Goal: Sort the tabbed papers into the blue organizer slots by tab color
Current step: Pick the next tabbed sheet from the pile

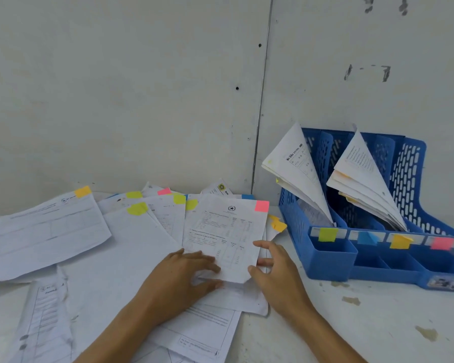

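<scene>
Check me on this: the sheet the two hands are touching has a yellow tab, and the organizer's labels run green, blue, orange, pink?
Not quite: the head view shows the sheet has a pink tab, not yellow. The left hand and right hand touch it, and the organizer labels do run green, blue, orange, pink.
</scene>
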